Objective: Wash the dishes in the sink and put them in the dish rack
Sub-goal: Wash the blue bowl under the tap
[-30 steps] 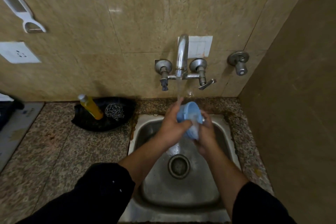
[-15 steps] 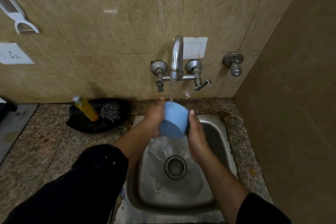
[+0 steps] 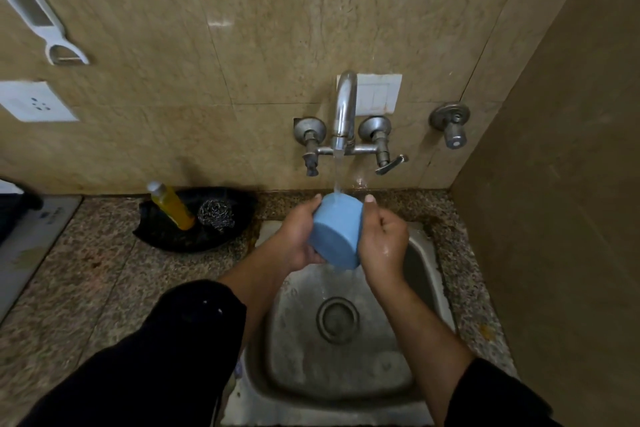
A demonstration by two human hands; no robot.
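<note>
A light blue cup [image 3: 336, 231] is tipped on its side over the steel sink [image 3: 346, 360], its flat base turned toward me. My left hand [image 3: 298, 236] holds its left side and my right hand [image 3: 383, 240] holds its right side. Water runs from the tap [image 3: 345, 111] onto the cup's upper edge and falls off its lower side into the basin near the drain [image 3: 337, 319]. No dish rack is in view.
A black tray [image 3: 173, 236] on the granite counter holds a yellow soap bottle [image 3: 171, 206] and a steel scrubber [image 3: 216, 214]. A side wall stands close on the right. A peeler [image 3: 52, 35] and a socket [image 3: 34, 102] are on the back wall.
The cup has been turned from mouth toward me to base toward me, and both hands now cradle it directly under the stream. The view has shifted slightly.
</note>
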